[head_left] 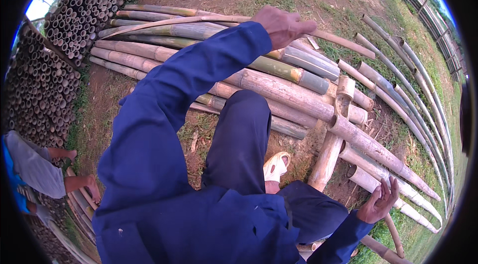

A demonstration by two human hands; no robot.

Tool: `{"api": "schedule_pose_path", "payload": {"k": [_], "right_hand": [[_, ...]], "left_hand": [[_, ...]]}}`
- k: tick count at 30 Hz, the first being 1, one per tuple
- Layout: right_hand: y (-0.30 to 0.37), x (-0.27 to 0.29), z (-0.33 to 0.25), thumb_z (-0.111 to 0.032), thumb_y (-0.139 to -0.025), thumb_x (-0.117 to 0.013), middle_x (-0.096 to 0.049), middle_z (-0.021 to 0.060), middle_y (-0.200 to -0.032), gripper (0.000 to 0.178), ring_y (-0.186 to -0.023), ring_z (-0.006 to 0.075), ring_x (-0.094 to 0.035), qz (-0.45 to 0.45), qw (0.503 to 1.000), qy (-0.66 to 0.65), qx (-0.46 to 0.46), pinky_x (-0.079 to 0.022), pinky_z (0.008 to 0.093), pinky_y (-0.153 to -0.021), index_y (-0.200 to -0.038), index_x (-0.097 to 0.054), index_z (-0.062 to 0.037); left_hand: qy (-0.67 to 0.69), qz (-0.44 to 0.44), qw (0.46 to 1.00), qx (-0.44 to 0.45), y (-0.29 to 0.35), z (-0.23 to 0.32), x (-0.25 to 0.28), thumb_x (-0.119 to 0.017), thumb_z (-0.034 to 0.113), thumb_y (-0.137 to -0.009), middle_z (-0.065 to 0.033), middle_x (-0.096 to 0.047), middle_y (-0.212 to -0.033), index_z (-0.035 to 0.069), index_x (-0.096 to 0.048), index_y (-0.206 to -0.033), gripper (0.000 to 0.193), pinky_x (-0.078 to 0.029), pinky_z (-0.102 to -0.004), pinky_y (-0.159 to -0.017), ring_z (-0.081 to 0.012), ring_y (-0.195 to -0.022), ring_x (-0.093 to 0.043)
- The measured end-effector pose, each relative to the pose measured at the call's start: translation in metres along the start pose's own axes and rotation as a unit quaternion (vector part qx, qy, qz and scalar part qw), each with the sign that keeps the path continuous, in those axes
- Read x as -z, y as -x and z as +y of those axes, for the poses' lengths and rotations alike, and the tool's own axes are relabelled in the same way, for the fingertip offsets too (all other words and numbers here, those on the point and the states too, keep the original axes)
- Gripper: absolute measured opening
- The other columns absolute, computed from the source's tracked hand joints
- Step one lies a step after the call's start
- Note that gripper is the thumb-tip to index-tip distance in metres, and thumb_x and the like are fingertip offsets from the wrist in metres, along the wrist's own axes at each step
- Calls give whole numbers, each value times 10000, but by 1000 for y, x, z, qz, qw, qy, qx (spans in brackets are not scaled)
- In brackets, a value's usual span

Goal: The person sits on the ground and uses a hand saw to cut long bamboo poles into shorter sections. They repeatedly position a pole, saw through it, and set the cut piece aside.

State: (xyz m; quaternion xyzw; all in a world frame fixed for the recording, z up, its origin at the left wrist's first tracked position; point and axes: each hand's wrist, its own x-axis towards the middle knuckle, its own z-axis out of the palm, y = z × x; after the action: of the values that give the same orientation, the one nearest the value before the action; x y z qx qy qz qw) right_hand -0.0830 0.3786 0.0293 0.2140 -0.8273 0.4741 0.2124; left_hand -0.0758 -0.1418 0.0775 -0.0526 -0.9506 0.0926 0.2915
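My left hand (281,27) is closed around a long split bamboo strip (343,42). The strip bows away to the left above a row of bamboo poles (284,87) on the ground, and its other end sticks out to the right of my fist. Low on the right, my right hand (381,201) is held up with its fingers apart and slightly bent, nothing visible in it. It is nearest to the pale bamboo poles (383,174) lying there. A notched bamboo post (326,159) lies crosswise under the pole ends, beside my foot in a light slip-on shoe.
Large stacks of cut bamboo (89,5) rise at the far left. Several long thin poles (413,79) curve along the right. Another person's bare legs (74,184) show at the lower left. A bamboo fence or pile (423,10) stands at the far right.
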Motion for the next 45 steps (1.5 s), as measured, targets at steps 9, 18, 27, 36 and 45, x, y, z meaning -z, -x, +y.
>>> {"api": "schedule_pose_path", "payload": {"k": [9,18,27,36,45], "right_hand": [[-92,-199,-125,-388,-839,-814,-632,100,-1321,626,-1227,288,-599,-231,872,283,326,-408,469,-1085,-1367,-595,-133],[-58,-229,-62,-111,-861,-669,-716,131,-838,82,-812,341,-705,-322,858,278,287,-487,436,-819,-925,-619,-102],[-8,-248,38,-90,-803,-684,-660,108,-851,171,-782,379,-675,-316,887,220,255,-525,505,-685,-919,-562,-121],[-43,-240,61,-99,-834,-707,-713,180,-869,201,-846,436,-693,-462,834,262,152,-532,546,-754,-1032,-679,-107],[-45,-236,95,-132,-833,-721,-664,146,-836,175,-767,424,-672,-338,880,224,249,-517,538,-678,-950,-595,-101]], "left_hand": [[170,-116,977,62,65,34,-20,-684,464,-942,-116,-711,-783,185,-568,-1146,364,-542,-517,-665,-385,-727,-707],[56,209,513,831,249,-60,-70,-785,544,-832,-292,-409,-1513,-14,-311,-1554,1027,-346,-523,-1177,-433,-1371,-456],[600,373,187,683,303,-69,-139,-561,322,-1045,-106,-588,-899,67,-475,-1005,271,-593,-427,-772,-258,-754,-628],[581,329,242,704,276,-32,-147,-589,145,-996,-236,-705,-1088,-67,-474,-1283,374,-613,-442,-850,-337,-932,-734],[247,185,428,849,234,-8,-135,-654,324,-876,-388,-640,-1201,-176,-568,-1182,592,-490,-452,-1023,-468,-1130,-653]]}}
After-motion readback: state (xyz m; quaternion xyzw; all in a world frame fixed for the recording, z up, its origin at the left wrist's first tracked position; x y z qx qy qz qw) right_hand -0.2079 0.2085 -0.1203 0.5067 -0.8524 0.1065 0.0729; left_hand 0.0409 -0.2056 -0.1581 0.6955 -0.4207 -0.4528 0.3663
